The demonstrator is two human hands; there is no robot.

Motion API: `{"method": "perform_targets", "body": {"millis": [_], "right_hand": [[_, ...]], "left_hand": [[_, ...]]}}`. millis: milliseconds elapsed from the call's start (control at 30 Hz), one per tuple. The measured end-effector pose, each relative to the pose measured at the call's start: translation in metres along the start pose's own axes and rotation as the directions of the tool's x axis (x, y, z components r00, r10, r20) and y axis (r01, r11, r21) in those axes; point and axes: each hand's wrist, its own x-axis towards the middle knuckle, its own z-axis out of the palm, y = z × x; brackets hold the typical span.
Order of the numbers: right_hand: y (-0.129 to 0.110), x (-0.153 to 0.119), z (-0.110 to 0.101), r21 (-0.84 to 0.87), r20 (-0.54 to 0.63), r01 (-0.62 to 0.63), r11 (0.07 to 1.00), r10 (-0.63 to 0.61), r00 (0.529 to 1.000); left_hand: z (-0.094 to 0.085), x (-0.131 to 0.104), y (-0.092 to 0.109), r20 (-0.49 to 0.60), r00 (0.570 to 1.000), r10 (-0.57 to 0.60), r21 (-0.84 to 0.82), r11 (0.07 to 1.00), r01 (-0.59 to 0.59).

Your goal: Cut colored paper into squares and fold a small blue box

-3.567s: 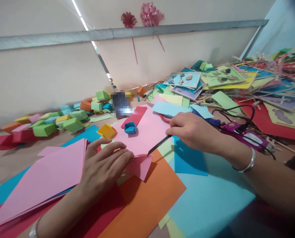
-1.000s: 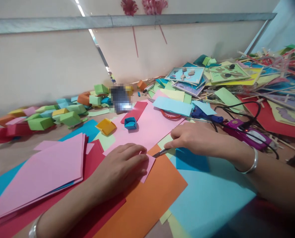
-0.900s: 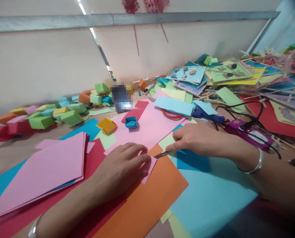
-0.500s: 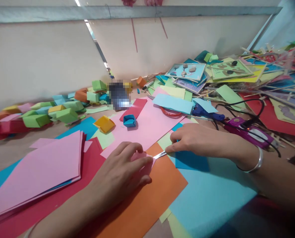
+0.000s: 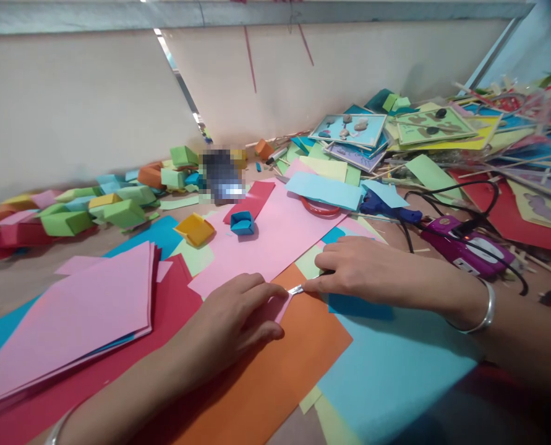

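My left hand point(image 5: 231, 321) lies flat on a small folded pink paper point(image 5: 279, 307), pinning it to an orange sheet point(image 5: 275, 377). My right hand point(image 5: 368, 272) grips a thin knife; only its silver blade tip point(image 5: 296, 289) shows, touching the pink paper's upper right edge beside my left fingertips. Most of the pink paper is hidden under my left hand. A silver bangle point(image 5: 482, 309) circles my right wrist.
A stack of pink sheets point(image 5: 80, 315) lies at the left on red paper. A light blue sheet point(image 5: 396, 371) lies under my right forearm. Farther back sit a small blue paper box point(image 5: 242, 222), a yellow one point(image 5: 195, 229), several coloured boxes point(image 5: 94, 210), a purple glue gun point(image 5: 465, 253) and craft cards point(image 5: 418, 130).
My right hand has slid the knife down and left, from above the pink paper to its edge. My left hand has shifted right over the paper, covering more of it.
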Motion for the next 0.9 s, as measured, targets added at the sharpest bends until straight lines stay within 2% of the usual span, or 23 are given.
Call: {"method": "perform_targets", "body": {"millis": [100, 300, 500, 667, 800, 900], "right_hand": [[0.001, 0.001, -0.001, 0.026, 0.016, -0.01, 1.0, 0.01, 1.0], [0.003, 0.005, -0.007, 0.124, 0.103, -0.111, 0.986, 0.099, 0.99], [-0.004, 0.001, -0.002, 0.027, 0.0, 0.032, 0.999, -0.032, 0.999], [-0.02, 0.004, -0.007, -0.003, 0.075, 0.022, 1.0, -0.021, 0.997], [-0.025, 0.007, -0.01, 0.005, 0.132, 0.012, 1.0, -0.012, 0.991], [-0.023, 0.005, -0.008, 0.027, 0.097, 0.021, 0.999, -0.023, 0.995]], "left_hand": [[0.0, 0.001, 0.0, 0.016, 1.0, -0.022, -0.011, 1.0, 0.023], [-0.001, 0.0, 0.001, 0.038, 0.998, -0.044, -0.021, 0.999, 0.044], [-0.001, 0.0, 0.002, 0.046, 0.997, -0.061, -0.02, 0.998, 0.062], [0.0, 0.002, 0.002, 0.044, 0.998, -0.053, -0.034, 0.998, 0.054], [-0.006, -0.001, 0.0, 0.066, 0.997, -0.026, -0.065, 0.997, 0.03], [-0.014, -0.005, -0.001, 0.118, 0.993, 0.008, -0.111, 0.994, 0.005]]}}
